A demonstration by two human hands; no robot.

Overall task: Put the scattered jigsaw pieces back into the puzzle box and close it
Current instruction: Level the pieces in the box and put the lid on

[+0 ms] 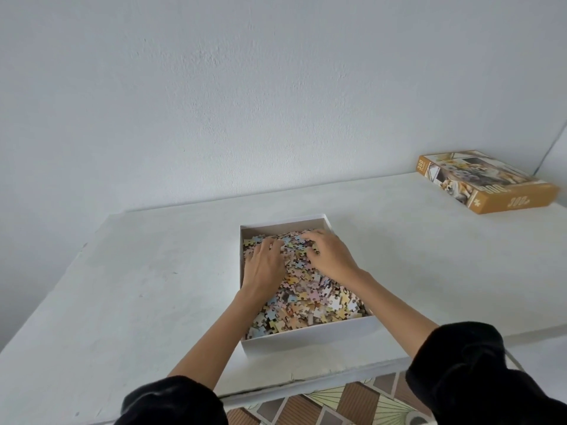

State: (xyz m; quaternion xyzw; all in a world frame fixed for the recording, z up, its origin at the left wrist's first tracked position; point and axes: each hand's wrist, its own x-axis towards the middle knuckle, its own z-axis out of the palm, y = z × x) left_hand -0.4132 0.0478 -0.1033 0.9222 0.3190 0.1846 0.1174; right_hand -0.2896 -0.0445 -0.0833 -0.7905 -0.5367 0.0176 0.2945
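A white puzzle box base (310, 336) sits on the white table, filled with a heap of pastel jigsaw pieces (310, 299). Both my hands are inside it at the far end. My left hand (266, 265) lies palm down on the pieces, fingers spread and bent at the tips. My right hand (329, 256) also rests palm down on the heap, its fingertips dug in among the pieces. I see no piece pinched in either hand. The orange box lid (487, 182), printed with dogs, lies at the far right of the table.
The white table (122, 286) meets a white wall at the back. Its front edge runs just below the box, with patterned floor tiles (337, 406) beneath. Black sleeves cover both my forearms near the bottom.
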